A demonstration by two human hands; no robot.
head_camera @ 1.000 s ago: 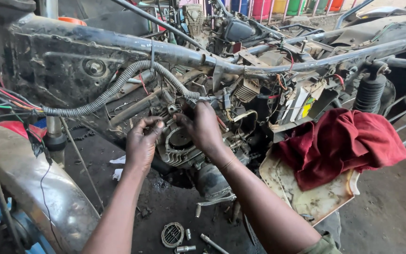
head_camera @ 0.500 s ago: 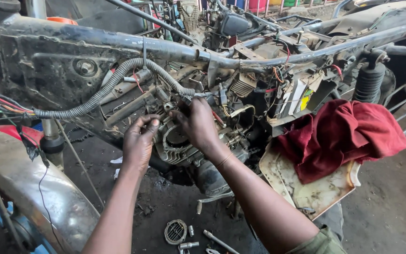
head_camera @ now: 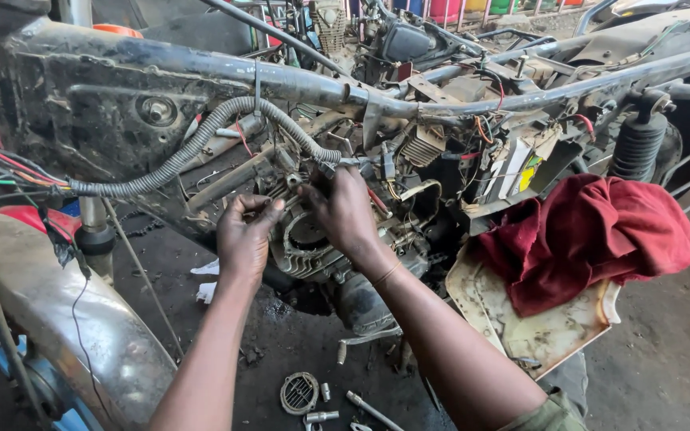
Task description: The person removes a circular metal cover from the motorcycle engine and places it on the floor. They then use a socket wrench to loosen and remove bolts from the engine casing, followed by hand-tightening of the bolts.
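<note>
- Head view, engine (head_camera: pixel 313 247): a finned metal block, seated mid-scene under the motorcycle frame (head_camera: pixel 297 80). It is judged heavy, rigid and oil-slick; hold is best taken at the fin edges or the round cover rim, not at the loose wiring.
- Head view, left hand (head_camera: pixel 245 235): fingers curled at the left rim of the engine, pinched as if on a small part. The part itself is hidden, so what is gripped cannot be told. The forearm is extended up from the near edge.
- Head view, right hand (head_camera: pixel 345 211): back turned to the camera, fingertips pressed into the top of the engine just under the ribbed hose (head_camera: pixel 201 144). The closure is hidden.
- Head view, surroundings: red cloth (head_camera: pixel 592 239) lies at right; small bolts and a round grille (head_camera: pixel 299 393) lie on the near floor.
</note>
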